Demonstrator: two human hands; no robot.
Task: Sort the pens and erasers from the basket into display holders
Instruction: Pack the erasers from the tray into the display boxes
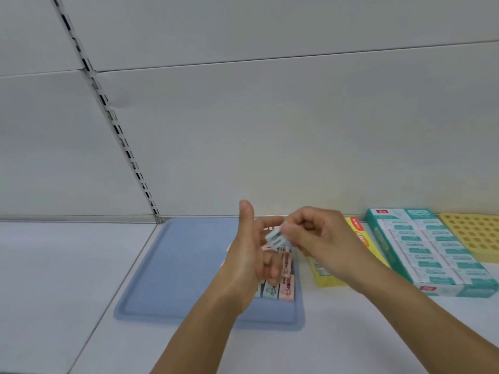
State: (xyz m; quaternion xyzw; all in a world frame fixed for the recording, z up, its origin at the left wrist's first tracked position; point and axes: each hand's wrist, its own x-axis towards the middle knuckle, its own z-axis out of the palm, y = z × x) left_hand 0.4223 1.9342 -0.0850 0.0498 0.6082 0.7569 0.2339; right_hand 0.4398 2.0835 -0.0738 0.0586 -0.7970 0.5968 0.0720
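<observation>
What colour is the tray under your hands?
Light blue, plain with no pattern; the tray shows clearly in the head view.
</observation>
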